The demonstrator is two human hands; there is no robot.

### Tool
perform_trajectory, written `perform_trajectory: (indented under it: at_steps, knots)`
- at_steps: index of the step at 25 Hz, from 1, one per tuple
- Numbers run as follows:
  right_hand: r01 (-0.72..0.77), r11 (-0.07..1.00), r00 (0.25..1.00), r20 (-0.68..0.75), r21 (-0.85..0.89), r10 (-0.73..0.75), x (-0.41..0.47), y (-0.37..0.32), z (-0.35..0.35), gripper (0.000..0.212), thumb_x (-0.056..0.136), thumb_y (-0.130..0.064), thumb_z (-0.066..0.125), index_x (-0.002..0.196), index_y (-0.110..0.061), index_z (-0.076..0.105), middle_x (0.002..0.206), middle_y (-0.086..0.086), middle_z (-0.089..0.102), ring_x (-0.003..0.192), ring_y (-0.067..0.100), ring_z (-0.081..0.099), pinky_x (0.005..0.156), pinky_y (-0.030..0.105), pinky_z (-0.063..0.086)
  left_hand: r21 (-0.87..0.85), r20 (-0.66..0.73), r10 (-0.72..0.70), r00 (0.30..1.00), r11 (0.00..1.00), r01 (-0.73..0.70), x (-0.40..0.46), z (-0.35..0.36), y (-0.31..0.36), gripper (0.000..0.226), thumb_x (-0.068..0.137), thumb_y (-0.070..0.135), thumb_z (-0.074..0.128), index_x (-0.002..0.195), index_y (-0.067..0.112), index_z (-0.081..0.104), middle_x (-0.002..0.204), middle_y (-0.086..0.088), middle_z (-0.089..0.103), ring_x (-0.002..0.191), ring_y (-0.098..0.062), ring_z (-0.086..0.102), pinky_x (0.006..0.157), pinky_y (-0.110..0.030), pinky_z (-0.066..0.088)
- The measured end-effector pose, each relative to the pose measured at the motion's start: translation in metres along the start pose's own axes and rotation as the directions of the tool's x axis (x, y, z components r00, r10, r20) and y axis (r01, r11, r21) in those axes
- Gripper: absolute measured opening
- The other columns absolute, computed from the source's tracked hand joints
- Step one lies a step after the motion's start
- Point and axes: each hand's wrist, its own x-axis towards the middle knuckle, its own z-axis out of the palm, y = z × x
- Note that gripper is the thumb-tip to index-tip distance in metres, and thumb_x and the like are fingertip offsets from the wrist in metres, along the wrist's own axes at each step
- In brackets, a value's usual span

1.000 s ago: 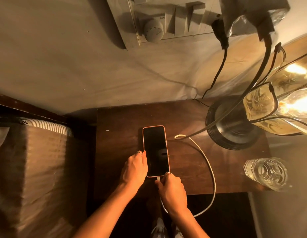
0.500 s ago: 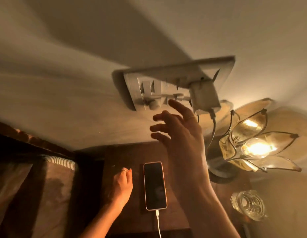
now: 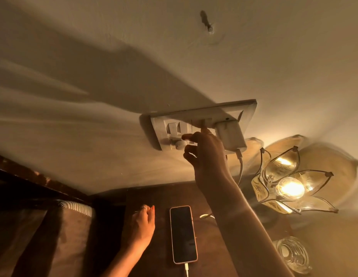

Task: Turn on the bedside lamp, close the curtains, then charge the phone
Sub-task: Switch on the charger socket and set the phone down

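No legible text, label, brand, number or sign is found in the head view. The switchboard (image 3: pixel 202 124) on the wall carries no readable marking at this angle and light. The white charger adapter (image 3: pixel 231 134) plugged into it shows a plain face. The phone (image 3: pixel 183 233) lies screen up on the bedside table (image 3: pixel 210 246) with a dark, blank display. The glass (image 3: pixel 293 254) bears no print.

Head view, angled down, close to nightstand (image 3: pixel 214 246)
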Motion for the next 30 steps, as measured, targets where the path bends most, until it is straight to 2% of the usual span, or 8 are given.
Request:
perform_trajectory:
  at_steps: [3, 7, 12, 15, 19, 22, 26, 30]
  knots:
    - [0.007, 0.999, 0.995, -0.096, -0.036, -0.011, 0.000, 0.003, 0.004, 0.015, 0.089, -0.003, 0.048, 0.092, -0.014, 0.058, 0.079, 0.003, 0.057, 0.068, 0.013, 0.056, 0.064, 0.027, 0.050, -0.007, 0.070, 0.021, 0.997, 1.000, -0.020, -0.005, 0.001, 0.000, 0.031, 0.098, 0.033, 0.035, 0.076, 0.017, 0.049, 0.065, -0.001, 0.058, 0.072, -0.021, 0.066, 0.050, -0.023, 0.036]
    - [0.016, 0.999, 0.998, 0.062, 0.030, -0.018, -0.014, 0.011, -0.022, 0.051, 0.090, -0.002, 0.050, 0.138, -0.016, 0.039, 0.082, 0.004, 0.063, 0.066, 0.015, 0.058, 0.064, 0.027, 0.049, 0.006, 0.120, 0.028, 0.992, 1.000, -0.029, -0.014, 0.008, 0.015, 0.033, 0.099, 0.034, 0.033, 0.083, 0.016, 0.056, 0.070, 0.001, 0.054, 0.061, -0.011, 0.051, 0.049, -0.021, 0.028]
    - [-0.073, 0.980, 0.975, 0.194, -0.187, 0.110, -0.073, 0.064, -0.103, 0.017, 0.092, -0.015, 0.054, 0.101, -0.022, 0.067, 0.068, -0.006, 0.067, 0.058, 0.007, 0.059, 0.052, 0.021, 0.046, 0.121, 0.279, 0.060, 0.958, 0.988, -0.098, -0.032, 0.030, 0.029, 0.031, 0.097, 0.038, 0.031, 0.091, 0.020, 0.056, 0.095, -0.003, 0.069, 0.089, -0.024, 0.068, 0.066, -0.031, 0.048]
    - [-0.213, 0.819, 0.974, -0.055, -0.532, 0.218, -0.091, 0.111, -0.174, 0.014, 0.089, -0.015, 0.058, 0.098, -0.017, 0.068, 0.071, -0.005, 0.065, 0.059, 0.005, 0.059, 0.057, 0.017, 0.047, 0.180, 0.415, 0.212, 0.885, 0.934, -0.309, -0.060, 0.056, 0.049, 0.029, 0.095, 0.038, 0.031, 0.105, 0.025, 0.055, 0.113, 0.003, 0.066, 0.106, -0.023, 0.064, 0.081, -0.036, 0.050]
    - [-0.304, 0.540, 0.926, -0.376, -0.785, -0.024, -0.099, 0.155, -0.253, 0.024, 0.084, -0.019, 0.064, 0.108, -0.014, 0.064, 0.095, 0.002, 0.065, 0.089, 0.016, 0.060, 0.082, 0.027, 0.048, 0.123, 0.486, 0.285, 0.826, 0.914, -0.388, -0.081, 0.086, 0.083, 0.027, 0.094, 0.036, 0.032, 0.105, 0.025, 0.054, 0.114, 0.003, 0.065, 0.106, -0.023, 0.062, 0.080, -0.036, 0.049]
    - [-0.275, 0.302, 0.903, -0.353, -0.913, -0.244, -0.096, 0.167, -0.289, 0.052, 0.079, -0.026, 0.067, 0.129, -0.017, 0.052, 0.133, 0.007, 0.051, 0.123, 0.026, 0.043, 0.103, 0.037, 0.039, 0.125, 0.500, 0.297, 0.813, 0.904, -0.408, -0.090, 0.096, 0.100, 0.027, 0.094, 0.035, 0.032, 0.105, 0.025, 0.054, 0.114, 0.002, 0.064, 0.106, -0.024, 0.062, 0.080, -0.036, 0.048]
    - [-0.304, 0.129, 0.950, -0.311, -0.944, -0.036, -0.083, 0.182, -0.326, 0.098, 0.078, -0.040, 0.067, 0.148, -0.034, -0.001, 0.160, -0.002, -0.009, 0.147, 0.031, -0.007, 0.118, 0.049, 0.015, 0.132, 0.508, 0.301, 0.807, 0.898, -0.419, -0.094, 0.107, 0.111, 0.026, 0.094, 0.034, 0.033, 0.103, 0.025, 0.056, 0.112, 0.002, 0.066, 0.105, -0.023, 0.063, 0.080, -0.036, 0.049]
    - [-0.319, 0.088, 0.948, -0.316, -0.944, 0.047, -0.070, 0.190, -0.340, 0.101, 0.079, -0.034, 0.069, 0.145, -0.042, -0.008, 0.159, -0.003, -0.018, 0.145, 0.038, -0.009, 0.115, 0.056, 0.016, 0.138, 0.506, 0.296, 0.810, 0.899, -0.415, -0.095, 0.114, 0.116, 0.027, 0.094, 0.032, 0.034, 0.103, 0.024, 0.057, 0.112, 0.001, 0.067, 0.104, -0.023, 0.063, 0.082, -0.037, 0.050]
